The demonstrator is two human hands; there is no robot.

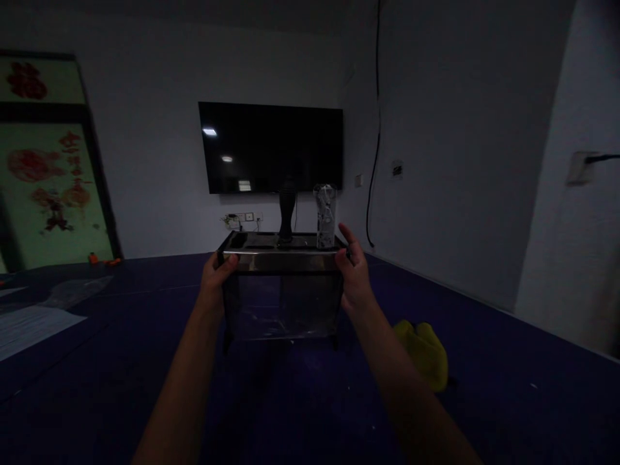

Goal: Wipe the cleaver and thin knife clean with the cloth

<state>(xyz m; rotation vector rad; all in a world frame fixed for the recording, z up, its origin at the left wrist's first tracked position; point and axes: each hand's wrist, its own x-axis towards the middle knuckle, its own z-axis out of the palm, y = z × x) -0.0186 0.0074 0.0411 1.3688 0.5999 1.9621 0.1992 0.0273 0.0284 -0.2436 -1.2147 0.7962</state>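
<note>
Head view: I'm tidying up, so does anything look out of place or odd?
Yes: a black cable hangs loose down the right-hand wall, its lower end seemingly unplugged. Apparently discarded plastic sheeting lies on the floor at left. Dim light may hide smaller flaws.

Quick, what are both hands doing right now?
Left hand: closed on the left end of the black-framed box.
Right hand: holding the box's right end, one finger raised.

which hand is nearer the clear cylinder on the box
Right. The right hand is at the right end of the box, just right of the clear cylinder; the left hand grips the far left end.
</note>
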